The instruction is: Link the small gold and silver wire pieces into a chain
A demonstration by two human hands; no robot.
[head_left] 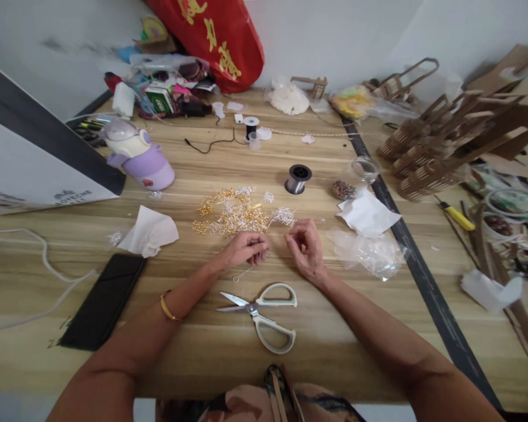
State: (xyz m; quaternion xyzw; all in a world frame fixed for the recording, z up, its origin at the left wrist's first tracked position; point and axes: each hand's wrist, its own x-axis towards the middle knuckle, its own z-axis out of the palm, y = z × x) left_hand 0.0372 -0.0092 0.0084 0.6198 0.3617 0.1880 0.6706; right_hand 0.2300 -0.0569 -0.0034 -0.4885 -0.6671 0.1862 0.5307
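Silver chain: from where I stand, a short strand (244, 273) hangs out of the left hand (248, 248), its ringed end lying toward the person and to the left.
Chain's long axis: slantwise, running from the left fingertips down toward the person's left; the right hand (305, 249) is across a gap, on the far side of those fingertips from the ring.
Nearer hand: the left, which touches the chain; the right is apart from it.
Left hand: fingers bent and drawn in, pinching the chain near the fingertips.
Right hand: curled, thumb close to the forefinger; I can't tell whether they meet or hold anything small.
Gold and silver findings: a loose pile (237, 214) just beyond the left hand.
Silver pins: a small heap (284, 215) beyond the gap between both hands, closer to the right.
Scissors: part open (251, 308) on the table (193, 357), on the person's side of the chain, blades pointing left.
Wire spool: upright (298, 179), past the pins.
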